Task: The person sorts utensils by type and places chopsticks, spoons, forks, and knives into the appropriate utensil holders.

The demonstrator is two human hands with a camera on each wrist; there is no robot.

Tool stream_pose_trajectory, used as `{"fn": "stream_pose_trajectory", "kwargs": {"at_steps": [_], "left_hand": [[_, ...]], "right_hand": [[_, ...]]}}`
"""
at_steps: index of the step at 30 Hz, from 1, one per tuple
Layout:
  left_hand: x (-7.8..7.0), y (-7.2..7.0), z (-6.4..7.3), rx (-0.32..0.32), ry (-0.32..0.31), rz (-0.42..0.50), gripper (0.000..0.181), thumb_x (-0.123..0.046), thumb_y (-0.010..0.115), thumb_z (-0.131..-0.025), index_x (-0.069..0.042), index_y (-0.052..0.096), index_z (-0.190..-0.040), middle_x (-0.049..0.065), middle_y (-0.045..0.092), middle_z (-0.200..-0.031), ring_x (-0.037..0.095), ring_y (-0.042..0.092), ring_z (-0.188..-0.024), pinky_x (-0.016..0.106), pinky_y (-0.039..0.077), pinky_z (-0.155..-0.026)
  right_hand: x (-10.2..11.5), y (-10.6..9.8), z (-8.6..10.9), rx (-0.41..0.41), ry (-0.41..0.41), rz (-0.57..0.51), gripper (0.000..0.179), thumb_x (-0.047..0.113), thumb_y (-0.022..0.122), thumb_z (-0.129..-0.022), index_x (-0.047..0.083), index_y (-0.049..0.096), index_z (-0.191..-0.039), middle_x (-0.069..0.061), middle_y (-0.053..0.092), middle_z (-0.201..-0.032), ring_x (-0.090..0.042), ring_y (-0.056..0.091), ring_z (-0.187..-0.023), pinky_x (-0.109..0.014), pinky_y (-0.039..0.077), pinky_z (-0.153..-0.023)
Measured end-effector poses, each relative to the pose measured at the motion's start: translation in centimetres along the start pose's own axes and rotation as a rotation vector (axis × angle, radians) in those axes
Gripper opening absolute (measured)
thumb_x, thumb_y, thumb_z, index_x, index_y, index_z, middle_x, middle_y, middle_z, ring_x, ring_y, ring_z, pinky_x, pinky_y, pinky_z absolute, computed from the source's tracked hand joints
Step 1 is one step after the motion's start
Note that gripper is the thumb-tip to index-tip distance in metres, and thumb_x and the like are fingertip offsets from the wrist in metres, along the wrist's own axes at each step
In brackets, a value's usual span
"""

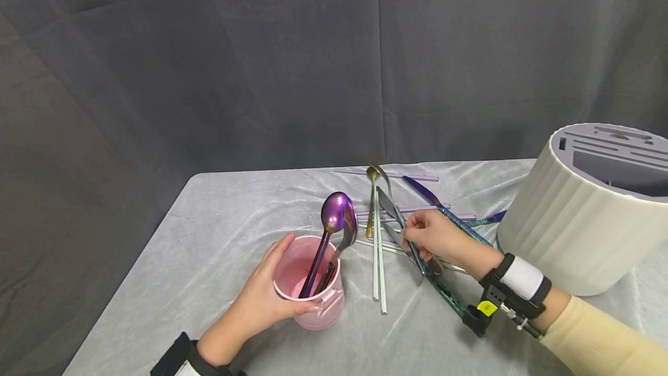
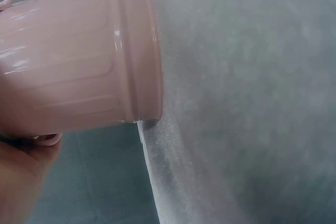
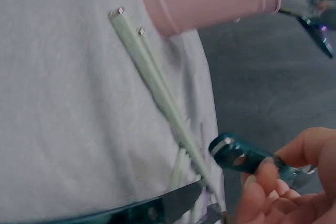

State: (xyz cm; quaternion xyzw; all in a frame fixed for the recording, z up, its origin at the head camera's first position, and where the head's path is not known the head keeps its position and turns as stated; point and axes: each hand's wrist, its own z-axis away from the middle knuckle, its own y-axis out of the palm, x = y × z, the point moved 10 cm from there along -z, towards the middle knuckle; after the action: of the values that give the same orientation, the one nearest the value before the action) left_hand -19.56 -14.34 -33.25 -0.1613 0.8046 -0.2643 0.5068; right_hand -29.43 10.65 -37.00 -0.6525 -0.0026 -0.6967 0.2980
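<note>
My left hand (image 1: 266, 283) grips a pink cup (image 2: 68, 61), thumb and fingers round its sides near the rim. The cup stands slightly tilted, holding a purple spoon (image 1: 334, 213) and a silvery spoon (image 1: 348, 231). To the right, my right hand (image 1: 430, 234) pinches the dark teal handle (image 3: 236, 153) of what looks like a fork; its far end overlaps other cutlery. Below that hand lies a knife with a glittery green handle (image 1: 450, 296). A gold spoon (image 1: 371, 190) and pale green chopsticks (image 1: 382, 271) lie left of it.
A white ribbed holder (image 1: 563, 231) with a slotted grey top stands at the right. Purple chopsticks (image 1: 417, 177) and a purple-bladed knife (image 1: 421, 190) lie toward the back. A grey cloth covers the table (image 1: 209, 225); a dark curtain (image 1: 292, 74) hangs behind it.
</note>
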Motion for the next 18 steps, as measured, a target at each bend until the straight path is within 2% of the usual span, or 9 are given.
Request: {"fn": "stream_pose_trajectory", "kwargs": {"at_steps": [6,14,18], "left_hand": [[0.0,-0.1,0.0,0.004,-0.021,0.01,0.107,-0.014,0.093,-0.057,0.003,0.034,-0.145,0.018,0.049,-0.135,0.032,0.051,-0.118,0.051,0.044,-0.098],[-0.1,0.0,0.0,0.006,0.004,0.021,0.108,-0.015,0.094,-0.056,0.003,0.035,-0.145,0.018,0.049,-0.135,0.034,0.051,-0.118,0.049,0.043,-0.099],[0.0,0.0,0.1,-0.003,0.013,0.03,0.108,-0.016,0.094,-0.057,0.001,0.035,-0.146,0.016,0.049,-0.136,0.03,0.051,-0.119,0.047,0.043,-0.099]], "right_hand": [[2.6,0.0,1.6,-0.019,-0.096,-0.057,0.006,0.001,0.049,-0.091,-0.002,0.05,-0.086,-0.014,0.065,-0.078,-0.011,0.046,-0.052,-0.025,0.046,-0.05],[5.6,1.2,3.5,0.011,-0.212,-0.139,0.004,-0.004,0.048,-0.091,-0.005,0.049,-0.087,-0.013,0.066,-0.08,-0.013,0.049,-0.055,-0.026,0.047,-0.054],[6.5,1.5,4.0,0.015,-0.249,-0.146,0.006,-0.003,0.048,-0.094,-0.007,0.051,-0.091,-0.015,0.069,-0.086,-0.014,0.053,-0.063,-0.026,0.048,-0.06]]}}
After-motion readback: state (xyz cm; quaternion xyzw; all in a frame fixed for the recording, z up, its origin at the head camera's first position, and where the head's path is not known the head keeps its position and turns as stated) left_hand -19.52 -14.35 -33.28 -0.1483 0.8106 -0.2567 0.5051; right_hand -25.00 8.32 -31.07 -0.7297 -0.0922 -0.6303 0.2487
